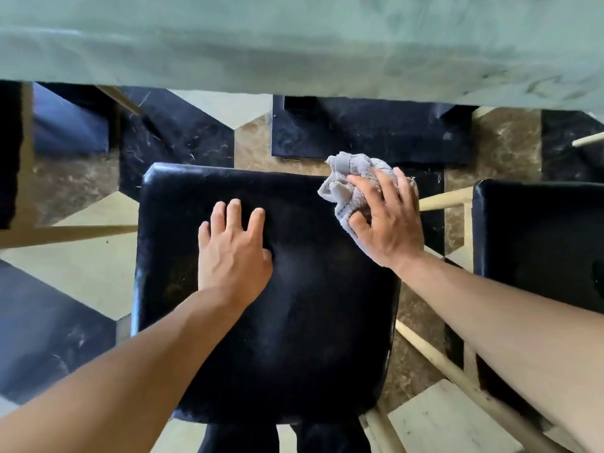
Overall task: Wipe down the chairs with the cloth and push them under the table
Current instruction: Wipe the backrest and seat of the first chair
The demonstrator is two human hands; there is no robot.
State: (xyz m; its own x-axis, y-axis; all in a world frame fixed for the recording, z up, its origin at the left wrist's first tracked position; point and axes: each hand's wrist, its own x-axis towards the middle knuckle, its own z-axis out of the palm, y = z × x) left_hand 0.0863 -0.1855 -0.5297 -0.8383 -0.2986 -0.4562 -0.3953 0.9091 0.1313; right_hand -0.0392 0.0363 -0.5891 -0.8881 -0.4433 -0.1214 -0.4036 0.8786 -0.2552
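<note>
Head view: a black chair [294, 305] was seen nearest, short of the tabletop [294, 44]. The left hand [233, 253] was laid on its seat, fingers spread. At the seat's far right corner, a bunched grey cloth [351, 183] was gripped by the right hand [387, 220].

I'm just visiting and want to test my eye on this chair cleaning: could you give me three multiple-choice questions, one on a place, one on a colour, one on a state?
1. Where is the cloth?
A. far right corner of the seat
B. on the floor
C. on the table

2. What colour is the seat?
A. white
B. black
C. red

3. How is the left hand?
A. gripping the cloth
B. clenched in the air
C. resting on the seat, holding nothing

Answers: 1 A, the right hand grips it there. 2 B, dark glossy padding. 3 C, its fingers lie spread on the seat.
</note>
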